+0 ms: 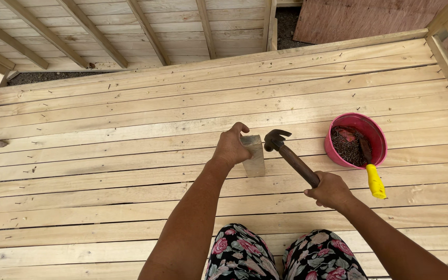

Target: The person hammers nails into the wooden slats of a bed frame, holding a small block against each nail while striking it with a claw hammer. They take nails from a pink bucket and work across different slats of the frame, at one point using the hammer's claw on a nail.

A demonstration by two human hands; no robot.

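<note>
Two hands work at the centre of the plank deck [105, 119]: the left hand [230, 148] grips a wooden block [255, 155] upright, steadying it. At four o'clock from the block, the right hand [331, 191] is closed round a claw hammer [286, 151], its head beside the block; a pink nail bowl [356, 140] sits at three o'clock, within reach.

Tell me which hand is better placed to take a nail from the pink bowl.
Probably the right hand: the pink bowl of nails sits on its side, closer to it. It would first have to free itself of the hammer. The left hand holds the wooden block, farther away.

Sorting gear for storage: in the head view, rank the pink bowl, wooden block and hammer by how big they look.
1. Hammer, longest.
2. Pink bowl, broadest; close to the hammer, so unsure.
3. Wooden block, smallest, partly hidden by the left hand.
</note>
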